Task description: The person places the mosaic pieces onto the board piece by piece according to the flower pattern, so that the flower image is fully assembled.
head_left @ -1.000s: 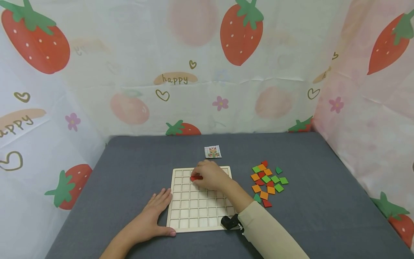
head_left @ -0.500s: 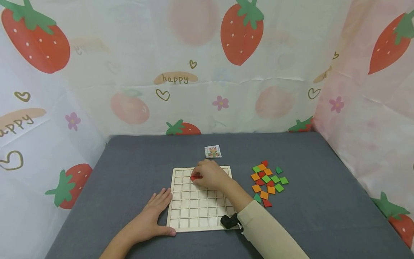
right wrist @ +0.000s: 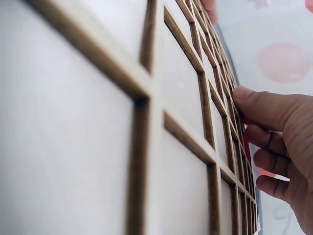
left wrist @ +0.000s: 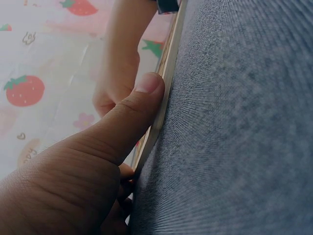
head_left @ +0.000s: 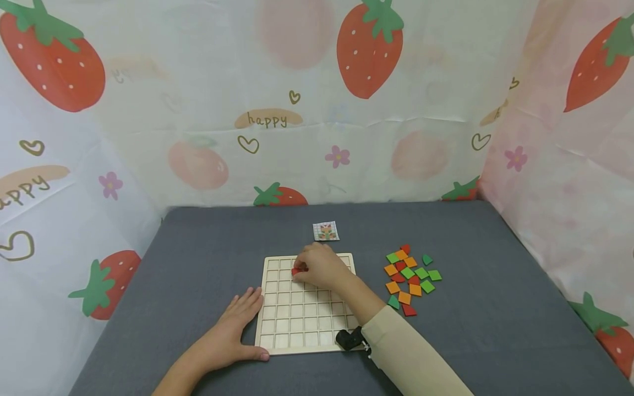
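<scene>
A pale wooden grid board [head_left: 282, 313] lies flat on the grey cloth. My right hand [head_left: 322, 267] is over its upper left part, with thumb and fingers pinching a small red tile [head_left: 296, 271] at the grid. Only a sliver of that red tile [right wrist: 246, 147] shows past the fingers in the right wrist view. My left hand [head_left: 230, 333] rests against the board's left side, fingers stretched out. Its thumb [left wrist: 149, 85] touches the board's near edge in the left wrist view.
To the right of the board lie loose orange tiles [head_left: 415, 290], light green tiles [head_left: 427, 287], red tiles [head_left: 409, 311] and dark green tiles [head_left: 427, 260]. A small patterned card [head_left: 326, 231] sits behind the board. A black wrist camera [head_left: 349, 339] hangs over its near right corner.
My right thumb and fingers have shifted very slightly on the red tile, which shows a little less now. The left hand stays in place.
</scene>
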A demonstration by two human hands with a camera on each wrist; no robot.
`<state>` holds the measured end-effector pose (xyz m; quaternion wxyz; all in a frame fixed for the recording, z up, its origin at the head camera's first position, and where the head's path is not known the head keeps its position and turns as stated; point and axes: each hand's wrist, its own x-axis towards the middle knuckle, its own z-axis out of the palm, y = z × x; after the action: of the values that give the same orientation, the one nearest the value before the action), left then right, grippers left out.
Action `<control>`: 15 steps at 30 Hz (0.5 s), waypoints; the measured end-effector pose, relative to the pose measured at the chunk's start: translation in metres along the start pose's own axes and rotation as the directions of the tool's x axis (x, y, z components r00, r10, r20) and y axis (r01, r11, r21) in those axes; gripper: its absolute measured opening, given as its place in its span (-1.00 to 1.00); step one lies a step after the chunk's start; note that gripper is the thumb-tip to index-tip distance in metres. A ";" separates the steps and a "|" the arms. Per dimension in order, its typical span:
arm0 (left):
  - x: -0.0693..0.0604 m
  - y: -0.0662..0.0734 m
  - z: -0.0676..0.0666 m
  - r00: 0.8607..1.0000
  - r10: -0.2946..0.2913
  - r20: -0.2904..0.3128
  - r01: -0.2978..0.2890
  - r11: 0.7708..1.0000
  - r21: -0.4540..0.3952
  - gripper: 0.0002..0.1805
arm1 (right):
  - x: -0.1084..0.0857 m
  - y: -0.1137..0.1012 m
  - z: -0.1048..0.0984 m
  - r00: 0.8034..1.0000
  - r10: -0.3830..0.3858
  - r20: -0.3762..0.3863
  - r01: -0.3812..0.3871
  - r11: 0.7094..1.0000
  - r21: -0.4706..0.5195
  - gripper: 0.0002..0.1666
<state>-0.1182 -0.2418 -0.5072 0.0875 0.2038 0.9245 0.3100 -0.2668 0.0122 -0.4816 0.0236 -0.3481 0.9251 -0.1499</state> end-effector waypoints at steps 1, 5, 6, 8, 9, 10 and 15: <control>0.000 0.000 0.000 1.000 -0.002 0.002 0.002 1.000 -0.001 0.41 | 0.000 0.000 0.000 1.000 0.000 0.000 0.000 1.000 0.003 -0.72; 0.000 0.001 0.000 1.000 0.000 0.003 0.000 1.000 -0.001 0.40 | 0.000 0.002 0.002 1.000 -0.005 0.002 0.005 0.999 0.038 -0.75; 0.000 0.001 0.000 1.000 0.002 0.002 -0.002 1.000 -0.002 0.40 | -0.001 0.003 0.003 1.000 -0.008 0.003 0.008 0.999 0.047 -0.76; 0.000 0.001 0.000 1.000 0.003 0.000 -0.003 1.000 -0.004 0.40 | -0.001 0.003 0.003 1.000 -0.014 0.006 0.014 0.998 0.066 -0.77; 0.000 0.000 0.000 1.000 0.004 -0.001 -0.004 1.000 -0.004 0.40 | -0.001 0.003 0.003 1.000 -0.017 0.007 0.017 0.998 0.068 -0.77; 0.000 0.000 0.000 1.000 0.004 -0.003 -0.004 1.000 -0.003 0.40 | -0.001 0.003 0.003 1.000 -0.023 0.006 0.023 0.997 0.068 -0.77; 0.000 -0.001 0.001 1.000 -0.009 -0.003 0.009 1.000 0.004 0.42 | -0.001 0.002 0.002 0.999 -0.035 0.003 0.035 0.998 0.054 -0.78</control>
<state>-0.1186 -0.2420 -0.5090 0.0872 0.1993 0.9261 0.3081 -0.2670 0.0132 -0.4842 0.0319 -0.3639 0.9144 -0.1744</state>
